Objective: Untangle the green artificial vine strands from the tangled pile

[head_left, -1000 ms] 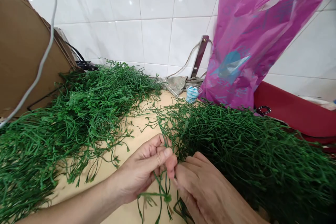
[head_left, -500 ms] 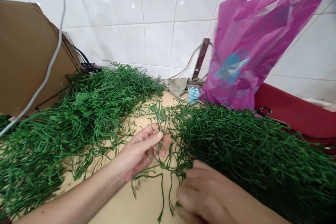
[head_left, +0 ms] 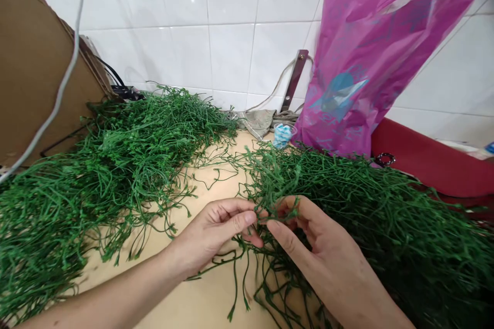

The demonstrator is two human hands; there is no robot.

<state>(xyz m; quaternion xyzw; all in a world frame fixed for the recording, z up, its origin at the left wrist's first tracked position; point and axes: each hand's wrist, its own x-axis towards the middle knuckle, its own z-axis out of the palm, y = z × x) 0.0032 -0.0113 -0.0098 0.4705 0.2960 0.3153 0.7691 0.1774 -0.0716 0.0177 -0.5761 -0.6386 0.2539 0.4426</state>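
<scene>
Between thumb and fingers, my left hand (head_left: pixel 218 229) pinches a green plastic stem sprig whose thin strands hang below it. My right hand (head_left: pixel 322 247) has come up against it, thumb and fingers closing on the green stems by the left fingertips. Loose ends of the held sprig (head_left: pixel 236 288) droop over the tan tabletop (head_left: pixel 173 303). To the right lies a thick heap of dark green stems (head_left: pixel 370 216), partly behind my right hand. Another large green heap (head_left: pixel 127 154) spreads along the left side.
A purple plastic bag (head_left: pixel 347 72) stands at the back right beside a small clear cup (head_left: pixel 283 134) holding blue-and-white pieces. Further right is a red surface (head_left: pixel 432 159). A cardboard box (head_left: pixel 34 77) and a white cable (head_left: pixel 65 77) are at left, before a tiled wall (head_left: pixel 227 56).
My right hand has risen from the lower right to meet my left hand at the sprig. My left hand has shifted slightly right and down, still pinching it.
</scene>
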